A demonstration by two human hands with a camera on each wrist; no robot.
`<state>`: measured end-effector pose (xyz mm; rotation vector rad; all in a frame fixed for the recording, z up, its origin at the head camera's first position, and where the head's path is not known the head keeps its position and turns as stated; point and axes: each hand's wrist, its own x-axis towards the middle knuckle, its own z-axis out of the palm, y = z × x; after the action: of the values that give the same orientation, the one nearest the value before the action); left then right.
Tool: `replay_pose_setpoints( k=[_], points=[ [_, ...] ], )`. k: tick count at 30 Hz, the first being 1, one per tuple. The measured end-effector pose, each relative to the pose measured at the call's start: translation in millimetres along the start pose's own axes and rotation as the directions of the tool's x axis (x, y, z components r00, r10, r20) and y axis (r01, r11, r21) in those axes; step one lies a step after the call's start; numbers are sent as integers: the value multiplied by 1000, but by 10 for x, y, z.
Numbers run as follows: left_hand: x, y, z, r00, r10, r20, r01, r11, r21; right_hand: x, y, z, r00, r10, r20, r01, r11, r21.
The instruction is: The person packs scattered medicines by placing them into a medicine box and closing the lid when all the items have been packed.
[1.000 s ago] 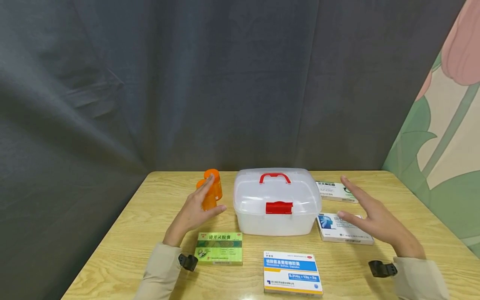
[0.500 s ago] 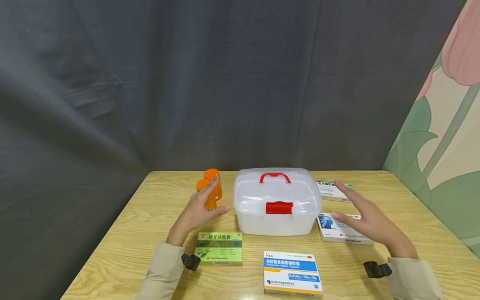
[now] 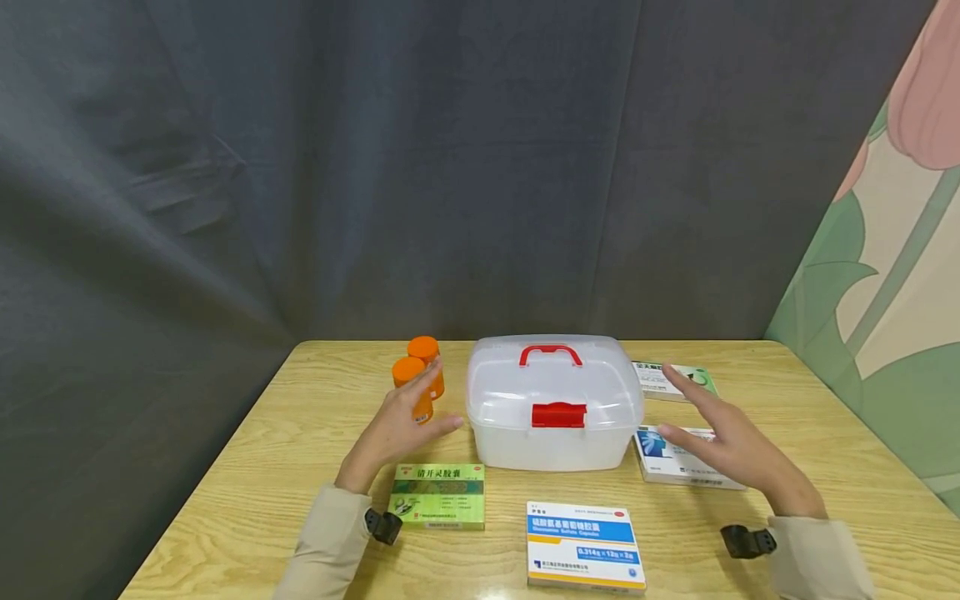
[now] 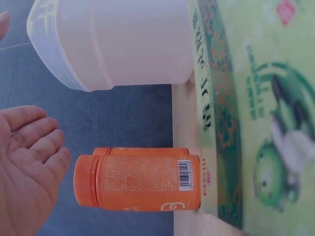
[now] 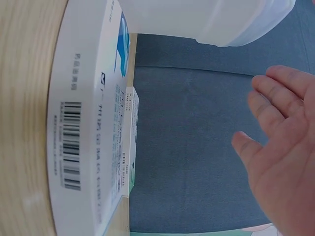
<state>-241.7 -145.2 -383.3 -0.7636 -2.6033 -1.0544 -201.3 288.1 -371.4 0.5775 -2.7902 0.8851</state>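
A translucent plastic storage box (image 3: pixel 551 450) with a closed lid, red handle (image 3: pixel 551 351) and red latch (image 3: pixel 558 415) stands in the middle of the table. My left hand (image 3: pixel 393 429) is held to its left with straight fingers, holding nothing; in the head view it overlaps two orange bottles (image 3: pixel 408 369). Over on the box's other side my right hand (image 3: pixel 731 437) hovers above the medicine boxes, fingers extended and palm facing inward. Under it lies a white medicine box (image 3: pixel 678 467) with a blue head picture. Both palms show bare in the wrist views.
A green medicine box (image 3: pixel 437 497) lies front left of the storage box. Nearer the front edge is a white, blue and yellow medicine box (image 3: pixel 585 546). Another white and green medicine box (image 3: pixel 697 377) lies at the back right. A dark curtain (image 3: pixel 465 167) hangs behind the table (image 3: pixel 247 483).
Both hands have drifted inward toward the storage box, the right one more than the left. The box, bottles and medicine boxes stay where they were.
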Motion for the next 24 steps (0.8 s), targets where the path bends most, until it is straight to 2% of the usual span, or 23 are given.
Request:
replay_pose_setpoints(
  k=[8,16,24],
  points=[
    [1,8,49,999,-43,-24,43,999,-25,13,-2,52,1000,25,13,-25,1000,1],
    [4,13,90,998,-41,-41,38,998,-59,32,1,67,1000,17,-2,-17,1000,6],
    [18,-1,134,999,-23,-43,21,999,-37,37,-8,74,1000,2,-31,-2,1000,4]
  ],
)
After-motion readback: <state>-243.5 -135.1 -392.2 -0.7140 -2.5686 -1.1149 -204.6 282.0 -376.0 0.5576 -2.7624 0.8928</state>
